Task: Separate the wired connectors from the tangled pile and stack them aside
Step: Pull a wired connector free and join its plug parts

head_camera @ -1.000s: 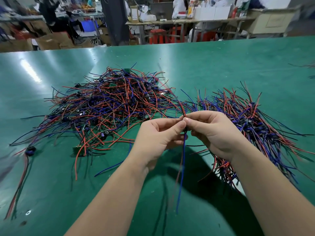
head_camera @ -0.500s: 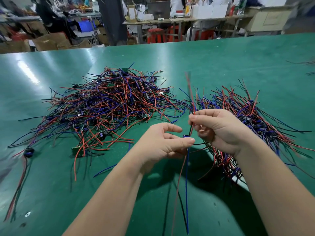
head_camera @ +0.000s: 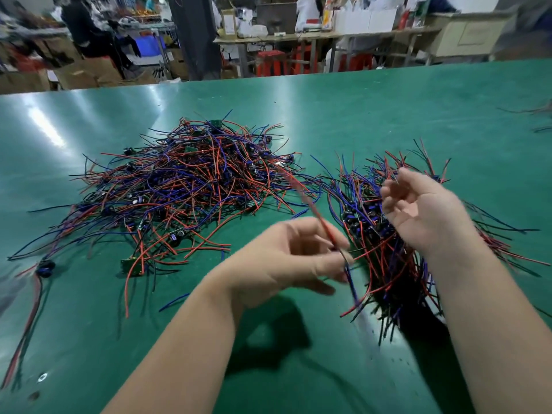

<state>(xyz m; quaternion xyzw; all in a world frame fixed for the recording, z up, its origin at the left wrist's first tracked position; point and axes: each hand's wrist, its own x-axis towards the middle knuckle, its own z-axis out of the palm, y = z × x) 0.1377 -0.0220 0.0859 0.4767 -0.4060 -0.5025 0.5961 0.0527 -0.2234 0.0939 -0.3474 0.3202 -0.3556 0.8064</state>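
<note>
A big tangled pile [head_camera: 191, 186] of red, blue and black wired connectors lies on the green table [head_camera: 358, 109] at centre left. A second, straighter heap [head_camera: 385, 243] of sorted connectors lies to the right. My left hand [head_camera: 283, 258] pinches one wired connector [head_camera: 325, 231] near its middle; its red lead slants up and left, its blue lead hangs down, both blurred. My right hand [head_camera: 418, 210] hovers over the sorted heap with fingers loosely curled and nothing in it.
A loose connector with a dark round part [head_camera: 44, 268] and red and black leads lies at the table's left edge. A few stray wires [head_camera: 537, 118] lie far right. Benches, boxes and a person stand beyond the table's far edge.
My right hand has let go of the wire and drawn away to the right, over the sorted heap. My left hand keeps the connector, which has swung toward the right heap.
</note>
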